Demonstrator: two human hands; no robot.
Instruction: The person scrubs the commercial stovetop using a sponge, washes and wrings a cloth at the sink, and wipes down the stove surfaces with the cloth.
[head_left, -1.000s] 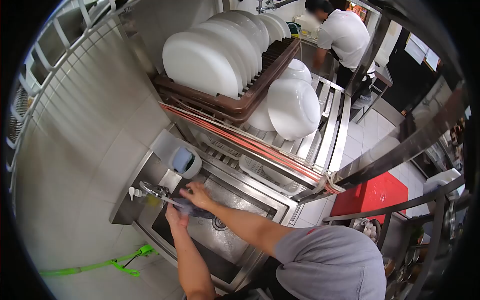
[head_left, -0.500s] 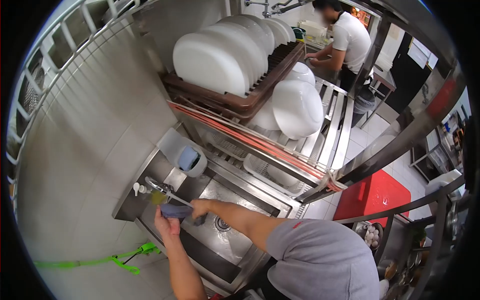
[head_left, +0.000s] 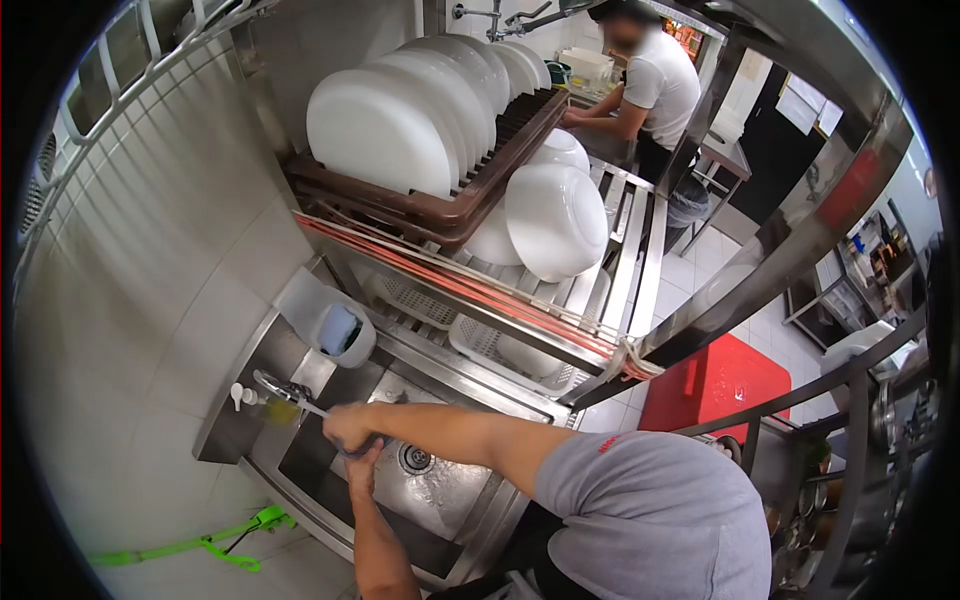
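Observation:
Over a steel sink (head_left: 435,495), my right hand (head_left: 347,428) and my left hand (head_left: 364,472) are closed close together around a wet grey-blue cloth (head_left: 362,449). Little of the cloth shows between them; the rest is hidden by the fingers. Water runs from the chrome tap (head_left: 280,388) toward my right hand, which is slightly blurred and lies above the left. Below them to the right is the round drain (head_left: 415,458).
Behind the sink stands a plastic container (head_left: 362,335) with a blue cloth. A slatted rack above carries white plates (head_left: 380,130) in a brown tray (head_left: 455,220) and white bowls (head_left: 557,225). A person (head_left: 650,90) works beyond; a red box (head_left: 715,385) stands at right.
The cloth was stretched out between my hands under the water; now it is bunched. My right hand has moved left over it, and my left hand has come beneath. The view has shifted.

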